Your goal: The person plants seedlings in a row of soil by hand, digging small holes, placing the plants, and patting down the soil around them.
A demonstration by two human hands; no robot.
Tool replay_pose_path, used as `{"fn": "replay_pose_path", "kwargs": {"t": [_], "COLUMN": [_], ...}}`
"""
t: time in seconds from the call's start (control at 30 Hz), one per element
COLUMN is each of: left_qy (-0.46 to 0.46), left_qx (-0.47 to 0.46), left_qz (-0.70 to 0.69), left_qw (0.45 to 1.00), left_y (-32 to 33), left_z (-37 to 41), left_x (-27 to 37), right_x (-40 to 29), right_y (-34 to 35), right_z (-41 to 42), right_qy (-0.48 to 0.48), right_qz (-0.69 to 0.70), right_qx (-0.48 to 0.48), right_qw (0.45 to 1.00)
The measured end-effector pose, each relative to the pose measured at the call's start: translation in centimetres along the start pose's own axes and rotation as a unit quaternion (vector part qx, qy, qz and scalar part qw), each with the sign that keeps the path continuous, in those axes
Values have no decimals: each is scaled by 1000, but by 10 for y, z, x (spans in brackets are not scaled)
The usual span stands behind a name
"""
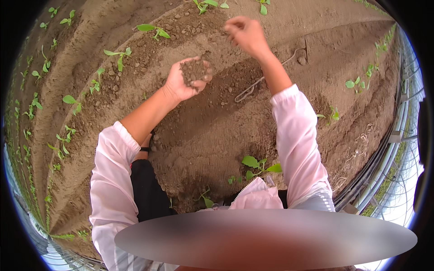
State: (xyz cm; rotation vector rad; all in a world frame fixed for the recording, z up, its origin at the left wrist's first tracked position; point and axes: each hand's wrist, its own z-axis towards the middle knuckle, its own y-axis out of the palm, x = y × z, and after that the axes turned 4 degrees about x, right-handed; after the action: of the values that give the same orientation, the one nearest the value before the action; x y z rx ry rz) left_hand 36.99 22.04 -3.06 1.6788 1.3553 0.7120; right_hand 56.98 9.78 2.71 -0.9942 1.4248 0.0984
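Observation:
My left hand (188, 78) is turned palm up at the upper middle of the head view, its fingers curled around a heap of crumbly brown soil (194, 71). To its upper right, my right hand (247, 35) hangs over the ground, slightly blurred, with its fingers bent; whether something small is between them cannot be told. Leafy green seedlings (120, 58) grow in the loose soil left of my left hand, and more seedlings (203, 4) stand at the top edge. A furrow of darker, cloddy soil (222, 88) lies below both hands.
A thin looped cord or wire (251, 90) lies on the soil near my right forearm. A broad-leaved seedling (259, 166) grows close to my body, others (356, 84) to the right. Pale dry roots (361, 145) lie near the pipes and frame (395, 137) at the right edge.

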Motion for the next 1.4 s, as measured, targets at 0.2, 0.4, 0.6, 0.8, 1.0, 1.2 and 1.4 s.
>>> {"fn": "replay_pose_path", "kwargs": {"t": [0.2,0.4,0.6,0.8,1.0,1.2,1.4], "left_qy": [116,163,226,246,291,376,405], "left_qx": [19,-40,19,26,131,236,288], "left_qz": [17,-4,3,19,66,101,187], "left_qw": [993,986,974,969,945,890,847], "left_y": [62,97,113,95,96,107,130], "left_z": [32,64,86,134,192,238,246], "left_x": [21,45,67,103,127,139,118], "right_x": [35,22,19,68,88,82,74], "right_y": [32,60,56,19,1,-12,-13], "right_z": [92,117,130,159,155,139,131], "right_qy": [-32,30,93,40,30,51,81], "right_qz": [-107,-218,-130,116,317,338,363], "right_qx": [243,308,301,221,115,59,64], "right_qw": [964,926,940,967,941,938,926]}}
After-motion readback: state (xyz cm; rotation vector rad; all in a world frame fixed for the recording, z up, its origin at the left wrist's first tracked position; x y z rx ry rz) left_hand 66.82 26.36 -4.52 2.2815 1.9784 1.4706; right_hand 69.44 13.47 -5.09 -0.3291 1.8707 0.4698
